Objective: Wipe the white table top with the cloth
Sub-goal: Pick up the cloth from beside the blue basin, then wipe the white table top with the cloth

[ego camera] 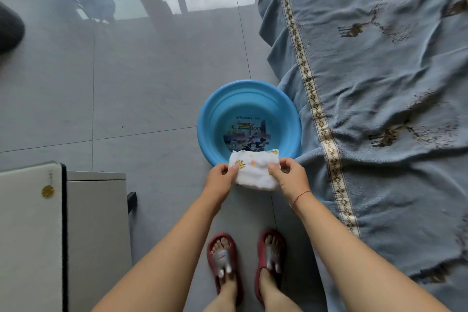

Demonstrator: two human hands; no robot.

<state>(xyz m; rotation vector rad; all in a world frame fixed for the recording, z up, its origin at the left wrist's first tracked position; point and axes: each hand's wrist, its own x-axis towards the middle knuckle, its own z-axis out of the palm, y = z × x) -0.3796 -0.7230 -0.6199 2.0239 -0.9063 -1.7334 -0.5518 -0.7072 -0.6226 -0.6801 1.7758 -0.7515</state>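
Note:
A small white cloth [254,172] with little yellow crown prints hangs between both hands, just over the near rim of a blue basin [215,114]. My left hand [221,176] pinches its left edge and my right hand [288,175] pinches its right edge. The white table top [27,223] lies at the lower left, a yellow sticker on it, well to the left of the hands.
The blue basin stands on the grey tiled floor [126,83], against a bed draped in a blue patterned blanket [379,83] on the right. A grey cabinet [97,215] sits beside the table. My feet in red slippers [247,261] are below the hands.

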